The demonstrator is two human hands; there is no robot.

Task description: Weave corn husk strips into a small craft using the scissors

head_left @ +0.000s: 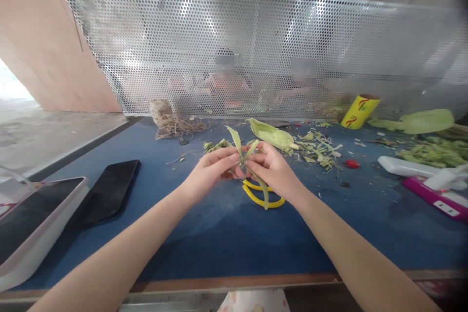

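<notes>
Pale green corn husk strips point(237, 140) cross between my two hands above the middle of the table. My left hand point(212, 169) pinches them between thumb and fingers. My right hand point(272, 168) grips them from the other side, and one long strip hangs down below it. Under this strip lie the yellow loop handles point(252, 198) of what look like scissors; the rest of that tool is hidden by my hands. Just behind my right hand rests a larger piece of green corn husk point(272, 134).
Husk scraps point(321, 151) and a small red object point(353, 164) lie to the right, near a yellow roll point(360, 111) and power strips point(435, 190). Twine point(179, 126) sits back left, phones point(113, 187) front left. A perforated metal screen point(256, 34) borders the back, people behind it.
</notes>
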